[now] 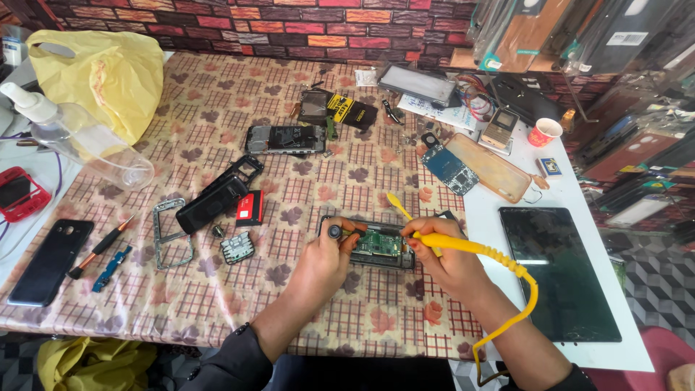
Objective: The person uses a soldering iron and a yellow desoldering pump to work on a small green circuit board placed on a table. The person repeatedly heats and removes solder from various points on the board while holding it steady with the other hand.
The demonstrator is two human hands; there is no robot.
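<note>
Head view: opened phone (376,246) with its green board showing lies mid-table, left hand (322,264) pinching its left end, fingers closed on it. Right hand (445,264) grips a yellow corded tool (463,245), fingers wrapped tight. Bare patterned tablecloth (217,304) lies toward the near edge; black tablet (557,271) sits just right.

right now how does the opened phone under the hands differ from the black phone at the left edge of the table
The opened phone has its cover off, showing a green circuit board; the black phone is closed, showing a smooth black back. The opened phone is held by the left hand, with the right hand holding a yellow tool over it; the black phone lies untouched. Both lie flat on the patterned tablecloth.
</note>
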